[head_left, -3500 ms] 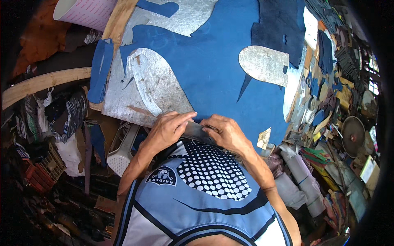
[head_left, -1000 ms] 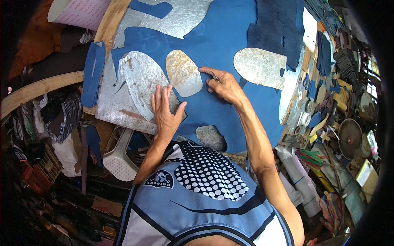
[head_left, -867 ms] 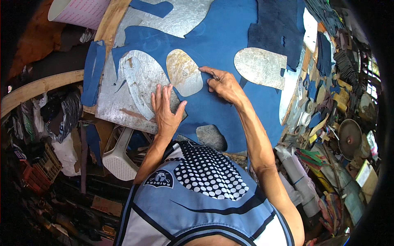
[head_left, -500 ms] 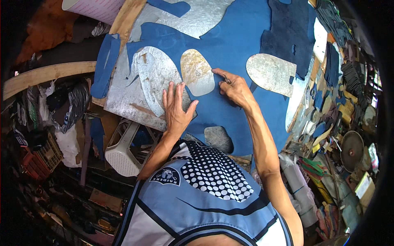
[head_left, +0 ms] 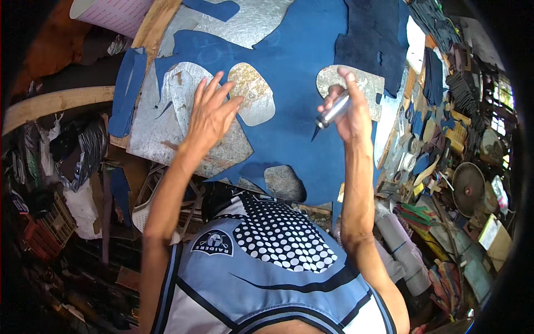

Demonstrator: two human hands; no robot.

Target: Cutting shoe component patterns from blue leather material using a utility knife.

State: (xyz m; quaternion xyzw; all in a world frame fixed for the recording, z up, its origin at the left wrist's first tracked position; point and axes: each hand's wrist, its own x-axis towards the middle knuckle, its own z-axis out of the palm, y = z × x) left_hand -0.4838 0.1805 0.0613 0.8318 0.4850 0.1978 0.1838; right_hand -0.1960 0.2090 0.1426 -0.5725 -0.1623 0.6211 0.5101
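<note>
My left hand (head_left: pixel 210 118) is open, fingers spread, over the long rounded metal template (head_left: pixel 177 83); whether it touches is unclear. Beside its fingertips a smaller oval template (head_left: pixel 253 94), worn and yellowish at the top, lies flat on a blue leather-like sheet (head_left: pixel 295 72). My right hand (head_left: pixel 356 114) is closed around a silver-barrelled tool (head_left: pixel 335 107) with a dark pointed tip, slanting down to the left above the sheet. Partly hidden behind that hand lies another rounded template (head_left: pixel 374 83) with a notched edge.
Under the blue sheet, a scratched metal plate (head_left: pixel 222 153) covers the table's left part. Dark navy material (head_left: pixel 367 39) lies at the far right. A grey patch (head_left: pixel 283 182) shows near the front edge. Crowded tools and scraps fill the right; a fan-like disc (head_left: pixel 468 189) stands there.
My right hand has lifted off the small template's right edge and moved right, turning so the tool shows. My left hand has shifted up and left, fingers spreading. The view has shifted slightly.
</note>
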